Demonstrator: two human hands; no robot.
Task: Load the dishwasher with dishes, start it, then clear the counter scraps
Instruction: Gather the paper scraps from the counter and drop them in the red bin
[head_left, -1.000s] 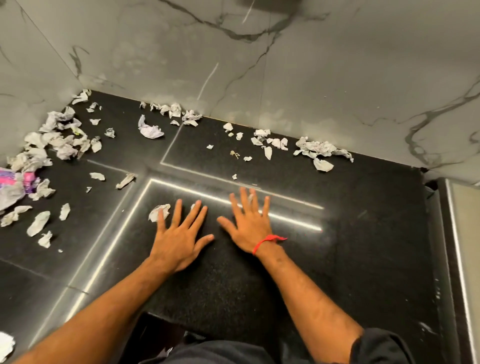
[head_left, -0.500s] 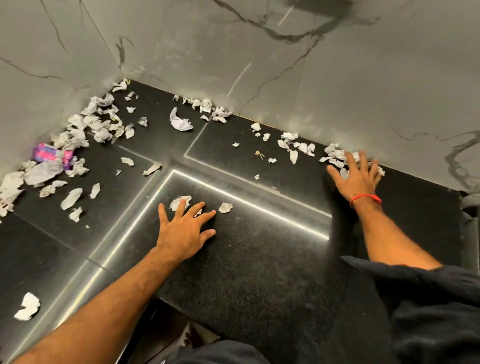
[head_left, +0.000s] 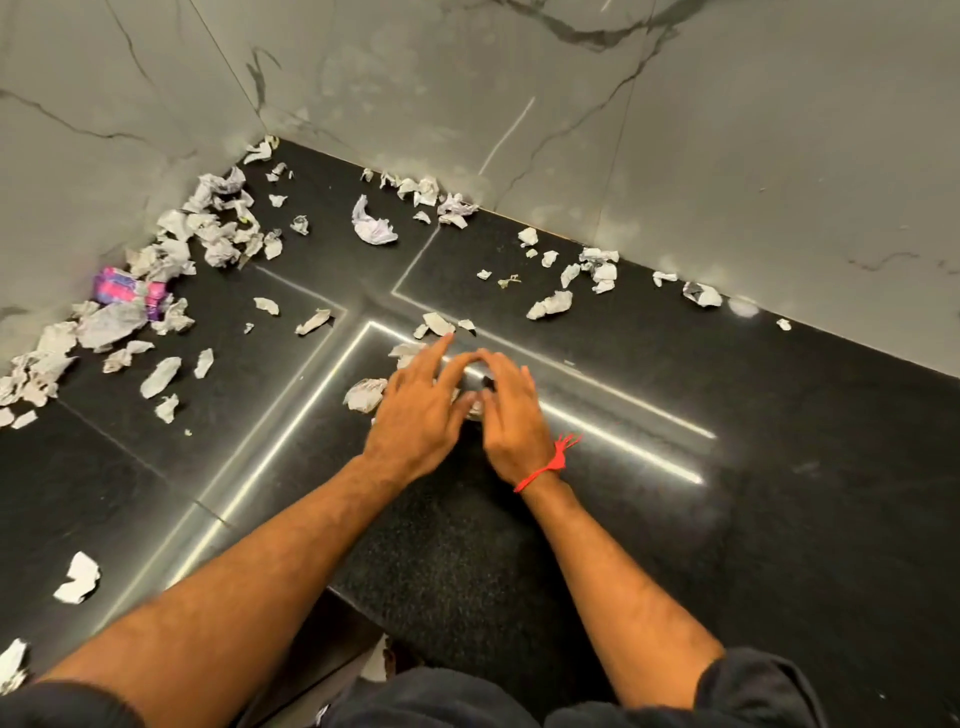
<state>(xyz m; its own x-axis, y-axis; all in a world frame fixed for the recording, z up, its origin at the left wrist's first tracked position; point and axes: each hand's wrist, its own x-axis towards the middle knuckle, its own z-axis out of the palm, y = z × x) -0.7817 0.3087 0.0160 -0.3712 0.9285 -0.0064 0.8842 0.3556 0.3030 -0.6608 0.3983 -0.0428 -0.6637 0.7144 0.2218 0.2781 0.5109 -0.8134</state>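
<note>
Left hand (head_left: 415, 415) and right hand (head_left: 511, 415) cup together, fingers loosely spread, corralling a few paper scraps (head_left: 366, 394) on the dark surface (head_left: 779, 519); most scraps lie beyond, up-left, nearer the left hand.

Crumpled white paper scraps (head_left: 218, 234) lie scattered across the black counter (head_left: 779, 467).

It looked like a home kitchen: a polished black speckled stone counter (head_left: 779, 493) filled the frame's lower part, meeting grey veined marble wall panels (head_left: 675, 130) in a corner at the upper left.
</note>
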